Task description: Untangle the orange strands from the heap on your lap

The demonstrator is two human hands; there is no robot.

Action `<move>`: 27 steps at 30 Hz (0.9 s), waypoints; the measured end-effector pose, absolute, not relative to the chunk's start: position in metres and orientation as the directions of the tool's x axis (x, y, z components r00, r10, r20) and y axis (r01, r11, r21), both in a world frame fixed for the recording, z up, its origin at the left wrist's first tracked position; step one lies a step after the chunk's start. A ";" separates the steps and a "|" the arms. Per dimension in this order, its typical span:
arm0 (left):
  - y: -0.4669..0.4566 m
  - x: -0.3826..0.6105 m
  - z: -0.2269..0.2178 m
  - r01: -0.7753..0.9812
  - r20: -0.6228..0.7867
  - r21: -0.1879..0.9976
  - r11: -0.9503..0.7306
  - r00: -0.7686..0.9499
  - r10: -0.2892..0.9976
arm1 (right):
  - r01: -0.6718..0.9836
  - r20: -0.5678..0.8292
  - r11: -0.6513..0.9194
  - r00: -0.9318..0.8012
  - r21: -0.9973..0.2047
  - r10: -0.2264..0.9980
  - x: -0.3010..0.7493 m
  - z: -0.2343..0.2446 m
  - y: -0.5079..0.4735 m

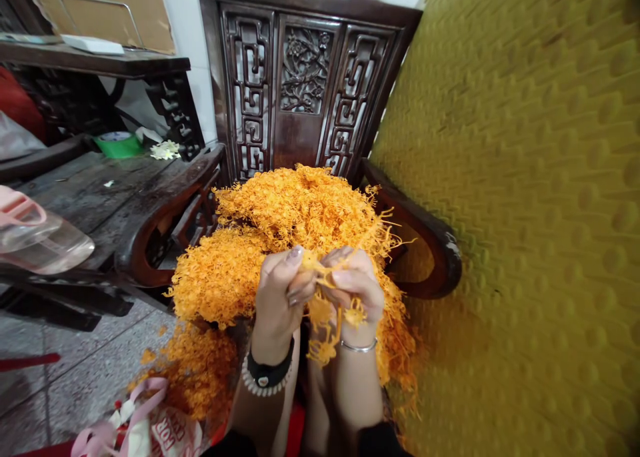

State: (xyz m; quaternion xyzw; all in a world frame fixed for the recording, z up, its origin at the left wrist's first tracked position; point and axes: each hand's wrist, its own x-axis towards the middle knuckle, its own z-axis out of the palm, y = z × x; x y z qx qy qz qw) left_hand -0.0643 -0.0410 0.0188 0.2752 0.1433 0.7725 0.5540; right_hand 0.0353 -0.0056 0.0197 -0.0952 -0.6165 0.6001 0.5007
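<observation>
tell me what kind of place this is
Likely a home room used for handwork: a carved wooden armchair heaped with orange artificial flower sprigs, a dark wooden table, tiled floor.

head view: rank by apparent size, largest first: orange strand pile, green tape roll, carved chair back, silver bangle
1. Carved chair back
2. Orange strand pile, roughly as large; order with the chair back is unsure, since the pile sits nearer the camera
3. Green tape roll
4. Silver bangle on the right wrist, though nearer the camera; close to the tape

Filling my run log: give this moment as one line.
left hand: pinches orange strand | right hand: pinches same strand | orange pile: heaped on carved chair
</observation>
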 end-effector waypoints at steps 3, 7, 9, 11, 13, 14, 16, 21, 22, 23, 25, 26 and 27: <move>-0.049 -0.074 0.020 -0.768 0.368 0.387 -0.509 -0.378 0.850 | -0.629 0.556 0.289 -0.278 -0.722 0.784 0.036 0.020 -0.002; -0.053 -0.077 0.023 -0.450 0.495 0.548 -0.705 -0.505 0.707 | -0.599 0.431 0.248 -0.182 -0.761 0.884 0.039 0.032 -0.005; -0.054 -0.073 0.025 -0.102 0.538 0.704 -0.703 -0.571 0.621 | -0.572 0.397 0.219 -0.208 -0.791 0.894 0.040 0.037 -0.009; -0.053 -0.069 0.025 0.114 0.545 0.793 -0.599 -0.574 0.612 | -0.561 0.374 0.203 -0.207 -0.803 0.904 0.040 0.039 -0.012; -0.051 -0.068 0.024 0.143 0.512 0.838 -0.526 -0.536 0.671 | -0.556 0.375 0.224 -0.174 -0.801 0.910 0.040 0.039 -0.014; -0.049 -0.069 0.023 0.133 0.501 0.848 -0.513 -0.516 0.695 | -0.559 0.386 0.239 -0.161 -0.794 0.908 0.040 0.039 -0.015; -0.047 -0.073 0.020 0.117 0.495 0.855 -0.506 -0.480 0.724 | -0.566 0.417 0.259 -0.169 -0.783 0.893 0.041 0.038 -0.017; -0.044 -0.080 0.017 0.100 0.458 0.886 -0.453 -0.338 0.822 | -0.545 0.467 0.302 -0.191 -0.782 0.864 0.045 0.037 -0.017; -0.044 -0.080 0.017 0.094 0.434 0.899 -0.427 -0.307 0.847 | -0.526 0.474 0.319 -0.189 -0.788 0.860 0.045 0.036 -0.015; -0.045 -0.078 0.018 0.095 0.414 0.910 -0.404 -0.286 0.864 | -0.501 0.478 0.332 -0.196 -0.799 0.856 0.046 0.036 -0.014; -0.047 -0.074 0.018 0.126 0.395 0.919 -0.374 -0.270 0.878 | -0.450 0.482 0.350 -0.219 -0.821 0.848 0.046 0.034 -0.012; -0.049 -0.072 0.017 0.146 0.398 0.917 -0.372 -0.254 0.882 | -0.431 0.486 0.361 -0.224 -0.827 0.845 0.046 0.034 -0.011; -0.050 -0.070 0.016 0.160 0.405 0.913 -0.376 -0.229 0.885 | -0.415 0.495 0.379 -0.218 -0.827 0.841 0.046 0.033 -0.011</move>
